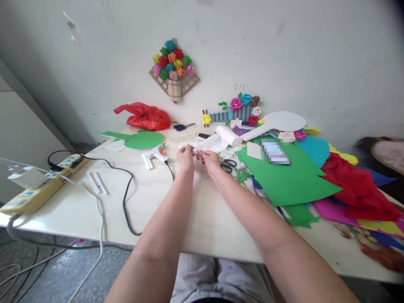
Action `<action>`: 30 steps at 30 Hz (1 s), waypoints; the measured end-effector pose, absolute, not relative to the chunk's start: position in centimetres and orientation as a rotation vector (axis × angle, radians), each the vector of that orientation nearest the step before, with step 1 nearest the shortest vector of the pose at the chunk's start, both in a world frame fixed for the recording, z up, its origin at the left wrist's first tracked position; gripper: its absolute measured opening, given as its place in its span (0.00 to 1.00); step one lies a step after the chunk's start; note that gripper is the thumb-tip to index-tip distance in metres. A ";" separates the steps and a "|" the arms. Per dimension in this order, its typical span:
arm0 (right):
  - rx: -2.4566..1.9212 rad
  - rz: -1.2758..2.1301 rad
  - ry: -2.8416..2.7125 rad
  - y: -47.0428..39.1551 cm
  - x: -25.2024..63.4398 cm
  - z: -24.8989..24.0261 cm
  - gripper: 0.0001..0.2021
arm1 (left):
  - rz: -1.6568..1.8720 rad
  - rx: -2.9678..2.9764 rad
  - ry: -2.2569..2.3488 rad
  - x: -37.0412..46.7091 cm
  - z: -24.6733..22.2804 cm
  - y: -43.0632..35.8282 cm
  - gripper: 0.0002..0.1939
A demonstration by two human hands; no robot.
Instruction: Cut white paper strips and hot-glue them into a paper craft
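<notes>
Over the middle of the table, my left hand [186, 157] and my right hand [209, 160] meet with their fingers pinched on a small piece of white paper [195, 150]. Its exact shape is hard to make out. Just behind them lie loose white crepe paper [214, 144] and a white paper roll [229, 135]. To the left of my left hand rests a white glue gun [157, 155] with an orange tip and a black cord. Black-handled scissors [228, 165] lie close to my right hand, among paper scraps.
Left: a yellow power strip [41, 185], trailing cords, white sticks [97, 183], a green paddle shape [145, 140] and a red bag [147, 117]. Right: green sheets [284, 185], a phone [274, 152], a white paddle shape [284, 121] and red crepe paper [356, 189]. Paper flowers [241, 102] stand behind.
</notes>
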State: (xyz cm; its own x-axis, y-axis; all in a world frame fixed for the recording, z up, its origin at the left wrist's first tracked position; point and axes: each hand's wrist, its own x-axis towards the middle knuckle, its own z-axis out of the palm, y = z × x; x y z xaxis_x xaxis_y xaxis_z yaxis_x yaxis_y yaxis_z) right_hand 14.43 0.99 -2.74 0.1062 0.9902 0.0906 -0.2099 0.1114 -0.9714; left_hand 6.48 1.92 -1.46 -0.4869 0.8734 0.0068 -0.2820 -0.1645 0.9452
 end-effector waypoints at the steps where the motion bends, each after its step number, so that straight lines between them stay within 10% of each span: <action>1: -1.010 1.170 -1.018 0.9 14.7 -2.8 0.10 | 1.779 0.754 1.201 6.5 -2.2 1.8 0.10; 30: -1.210 0.828 -1.277 1.3 17.8 -3.0 0.12 | 1.661 0.799 0.913 2.9 -3.7 1.0 0.10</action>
State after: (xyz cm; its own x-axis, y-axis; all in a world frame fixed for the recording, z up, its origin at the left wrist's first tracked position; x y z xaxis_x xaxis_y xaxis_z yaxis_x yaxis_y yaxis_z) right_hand 17.77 1.26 -2.99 0.1641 0.9543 0.2498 0.1613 0.2239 -0.9612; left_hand 2.85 0.99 -3.72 -0.2461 0.9669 0.0677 -0.4609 -0.1782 0.8694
